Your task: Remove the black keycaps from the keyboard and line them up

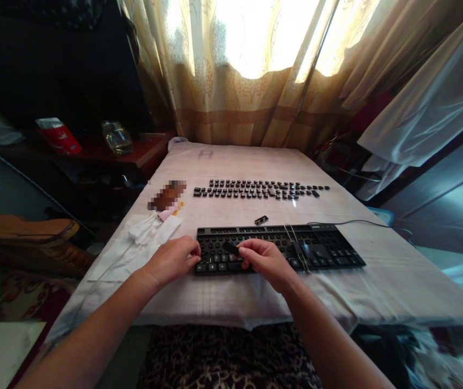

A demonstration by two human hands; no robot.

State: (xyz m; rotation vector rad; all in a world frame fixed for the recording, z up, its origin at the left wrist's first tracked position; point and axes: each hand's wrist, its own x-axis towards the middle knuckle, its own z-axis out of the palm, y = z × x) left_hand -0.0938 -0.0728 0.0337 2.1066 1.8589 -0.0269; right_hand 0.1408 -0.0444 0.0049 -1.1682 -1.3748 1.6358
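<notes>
A black computer keyboard (320, 251) lies along the near side of the table, with many of its key positions bare. My right hand (261, 256) is over its middle and pinches a long black keycap (230, 248) between thumb and fingers. At the keyboard's left end my left hand (176, 256) has its fingers curled in against the edge; whatever is between the fingertips is hidden. Just behind the keyboard rests another long keycap (261, 220), apart from the rest. Farther back, several rows of loose black keycaps (255, 193) are spread out. Two thin wire loops (296, 246) lie across the keyboard's right half.
White tissues (144, 235) lie on the left of the pale tablecloth (231, 162), beside a blurred brown object (167, 195). The keyboard's cable (353, 221) runs off to the right. A red packet (58, 136) and a glass jar (116, 138) stand on a side cabinet.
</notes>
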